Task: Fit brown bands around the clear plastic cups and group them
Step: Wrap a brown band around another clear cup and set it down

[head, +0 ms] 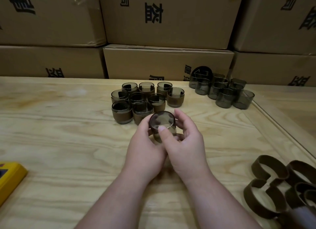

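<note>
Head view: your left hand and right hand clasped the smoky clear plastic cup, steadying it for banding just short of the banded cups.

Nine banded cups, about ten bare cups, one held cup, roughly five loose bands.

My hands hide the lower half of the cup I hold. Right of it, the loose bands and a blurred object are cut off; left, a yellow thing too.
</note>
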Available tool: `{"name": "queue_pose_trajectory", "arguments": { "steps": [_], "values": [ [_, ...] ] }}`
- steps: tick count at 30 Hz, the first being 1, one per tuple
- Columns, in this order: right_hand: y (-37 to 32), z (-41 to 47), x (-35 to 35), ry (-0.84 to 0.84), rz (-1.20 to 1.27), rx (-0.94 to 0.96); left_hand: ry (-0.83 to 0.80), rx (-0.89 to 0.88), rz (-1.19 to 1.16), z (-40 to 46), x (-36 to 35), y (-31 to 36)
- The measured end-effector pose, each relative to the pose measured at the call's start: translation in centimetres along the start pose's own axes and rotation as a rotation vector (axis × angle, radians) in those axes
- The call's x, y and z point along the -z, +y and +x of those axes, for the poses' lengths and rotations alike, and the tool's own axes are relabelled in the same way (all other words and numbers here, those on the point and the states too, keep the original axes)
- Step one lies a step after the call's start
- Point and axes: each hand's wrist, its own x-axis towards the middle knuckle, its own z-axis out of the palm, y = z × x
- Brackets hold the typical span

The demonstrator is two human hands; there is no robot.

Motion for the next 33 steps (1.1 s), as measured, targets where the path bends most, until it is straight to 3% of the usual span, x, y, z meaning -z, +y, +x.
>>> {"name": "queue_pose_trajectory", "arguments": {
  "steps": [10, 20, 24, 28, 33],
  "values": [
    [0.01, 0.07, 0.18, -0.127, -0.037, -0.005, 0.122, -0.023, -0.063, 0.22, -0.13, -0.48],
    [-0.18, 0.17, 0.44, -0.150, 0.072, -0.039, 0.102, -0.010, -0.091, 0.09, -0.18, -0.06],
    [-0.53, 0.45, 0.71, -0.061, 0.147, -0.093, 0.082, -0.044, -0.072, 0.09, -0.34, -0.29],
    [-0.54, 0.83, 0.92, 0.077, 0.185, -0.182, 0.064, -0.136, 0.071, 0.04, -0.54, -0.37],
    [-0.20, 0.79, 0.91, 0.126, 0.154, -0.171, 0.028, -0.225, 0.227, -0.23, -0.48, -0.36]
  ]
}}
